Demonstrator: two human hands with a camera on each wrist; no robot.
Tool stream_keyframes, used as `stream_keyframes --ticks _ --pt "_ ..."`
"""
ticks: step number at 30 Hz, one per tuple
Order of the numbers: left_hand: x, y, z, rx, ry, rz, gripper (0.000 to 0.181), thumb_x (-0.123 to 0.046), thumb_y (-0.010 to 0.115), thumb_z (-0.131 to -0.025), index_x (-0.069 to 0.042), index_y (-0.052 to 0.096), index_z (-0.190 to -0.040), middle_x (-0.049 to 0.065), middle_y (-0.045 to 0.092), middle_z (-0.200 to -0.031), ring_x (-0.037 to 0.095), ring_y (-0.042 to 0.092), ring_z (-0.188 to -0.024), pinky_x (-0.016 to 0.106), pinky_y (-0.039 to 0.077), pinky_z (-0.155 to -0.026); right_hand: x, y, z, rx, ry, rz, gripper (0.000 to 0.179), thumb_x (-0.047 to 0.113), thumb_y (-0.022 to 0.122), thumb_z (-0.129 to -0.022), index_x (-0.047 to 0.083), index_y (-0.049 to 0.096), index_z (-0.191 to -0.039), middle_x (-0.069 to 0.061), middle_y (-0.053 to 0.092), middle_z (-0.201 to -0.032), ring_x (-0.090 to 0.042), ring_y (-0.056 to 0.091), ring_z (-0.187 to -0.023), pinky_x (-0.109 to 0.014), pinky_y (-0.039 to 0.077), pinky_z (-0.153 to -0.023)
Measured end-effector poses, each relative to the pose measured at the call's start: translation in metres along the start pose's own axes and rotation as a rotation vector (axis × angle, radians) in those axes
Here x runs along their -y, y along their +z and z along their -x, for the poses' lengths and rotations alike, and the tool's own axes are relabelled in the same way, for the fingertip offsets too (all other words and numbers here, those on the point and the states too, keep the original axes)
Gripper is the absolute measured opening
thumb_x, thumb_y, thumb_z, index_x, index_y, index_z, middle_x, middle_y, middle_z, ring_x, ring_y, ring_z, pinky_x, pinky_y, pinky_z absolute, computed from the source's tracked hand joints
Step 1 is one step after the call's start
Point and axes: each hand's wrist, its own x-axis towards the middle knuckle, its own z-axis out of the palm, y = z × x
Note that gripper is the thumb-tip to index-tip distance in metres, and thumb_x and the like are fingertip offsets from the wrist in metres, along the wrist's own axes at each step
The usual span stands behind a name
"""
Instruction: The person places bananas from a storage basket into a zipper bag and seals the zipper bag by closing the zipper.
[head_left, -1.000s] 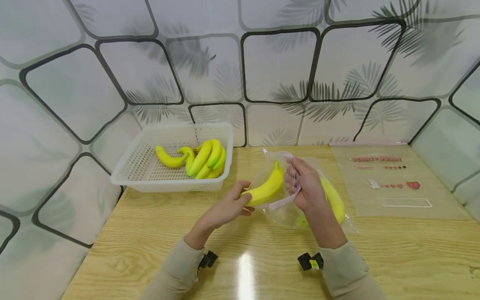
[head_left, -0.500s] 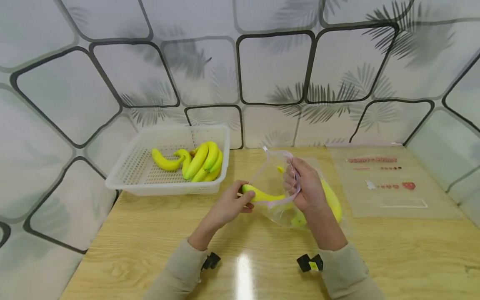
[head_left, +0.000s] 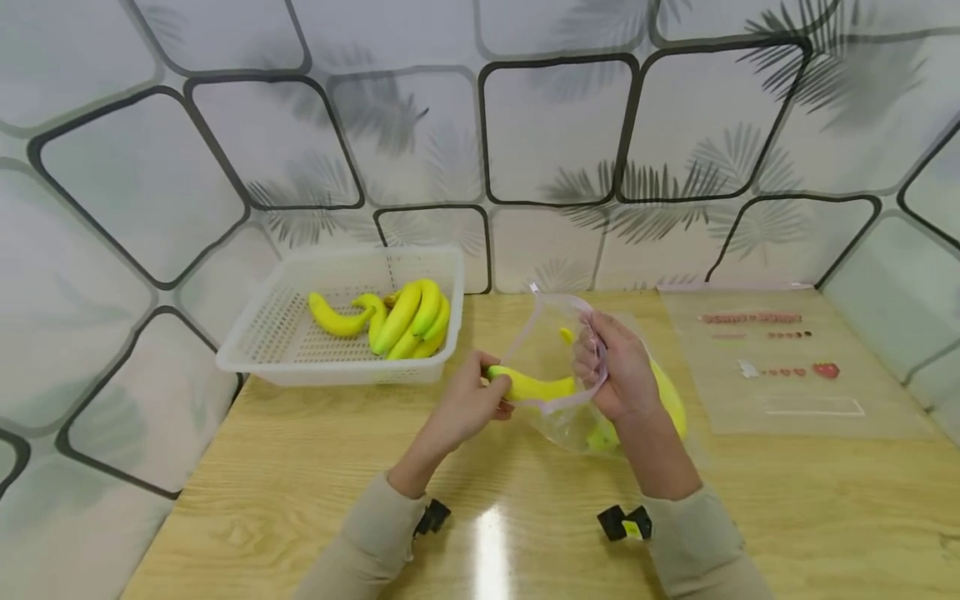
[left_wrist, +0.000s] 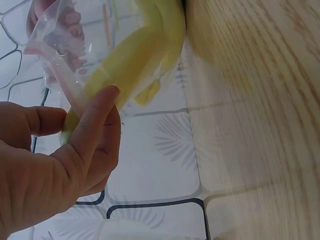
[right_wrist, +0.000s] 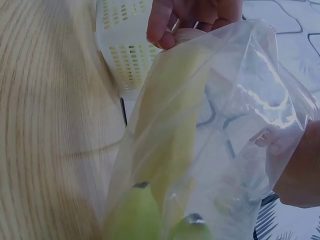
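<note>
In the head view my left hand (head_left: 471,400) pinches the dark-tipped end of a yellow banana (head_left: 536,387) between thumb and fingers. The banana's other end reaches through the mouth of a clear zip bag (head_left: 543,333) with a lilac zip strip. My right hand (head_left: 618,367) grips the bag's rim with curled fingers, keeping the mouth spread. Behind that forearm, more bananas (head_left: 670,404) lie inside the bag; their greenish tips (right_wrist: 135,212) show in the right wrist view. Seen from the left wrist, the held banana (left_wrist: 125,60) runs into the film, its tip partly hidden by fingers.
A white perforated basket (head_left: 300,373) with several bananas (head_left: 408,321) stands at the back left of the wooden table (head_left: 300,500). A flat zip bag (head_left: 810,400) with printed red letters and hearts lies at the right. A patterned wall covering (head_left: 555,133) rises behind.
The banana in my left hand has swung from a raised slant to nearly level, its far end now behind the bag's lower rim. My right hand keeps its grip on the bag.
</note>
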Motion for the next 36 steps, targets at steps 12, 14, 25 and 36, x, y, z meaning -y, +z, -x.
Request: stream_keyframes --ticks 12,14,25,36 --pt "-0.007 -0.003 0.005 0.026 0.099 -0.020 0.014 -0.009 0.058 -0.098 -0.001 0.047 -0.101 0.019 0.060 -0.102 0.029 0.073 -0.077 0.041 0.060 -0.071 0.004 0.001 0.000 -0.005 0.012 -0.025 0.024 0.021 0.032 -0.110 0.009 0.047 -0.095 0.005 0.046 -0.061 -0.005 0.034 -0.048 -0.014 0.031 -0.041" --pt "-0.008 -0.003 0.006 0.041 0.109 -0.026 0.014 -0.011 0.058 -0.099 -0.001 0.048 -0.100 0.019 0.060 -0.102 0.029 0.073 -0.078 0.041 0.060 -0.071 0.005 0.000 0.000 -0.003 0.011 -0.029 0.025 0.021 0.032 -0.110 0.008 0.047 -0.095 0.005 0.047 -0.061 -0.005 0.033 -0.048 -0.014 0.031 -0.041" --pt "-0.005 -0.003 0.011 0.087 0.089 -0.008 0.019 -0.014 0.061 -0.099 0.001 0.051 -0.103 0.016 0.057 -0.104 0.035 0.071 -0.085 0.035 0.060 -0.075 0.002 0.000 0.000 0.008 0.009 -0.012 0.026 0.022 0.031 -0.110 0.008 0.047 -0.096 0.005 0.046 -0.062 -0.006 0.031 -0.049 -0.015 0.030 -0.041" --pt "-0.006 0.002 0.007 -0.004 0.100 0.063 0.019 -0.008 0.056 -0.101 0.003 0.049 -0.115 0.018 0.055 -0.104 0.027 0.072 -0.081 0.036 0.060 -0.074 0.004 -0.001 0.000 0.022 0.023 -0.055 0.024 0.022 0.030 -0.110 0.009 0.046 -0.097 0.004 0.047 -0.061 -0.005 0.034 -0.048 -0.015 0.029 -0.041"
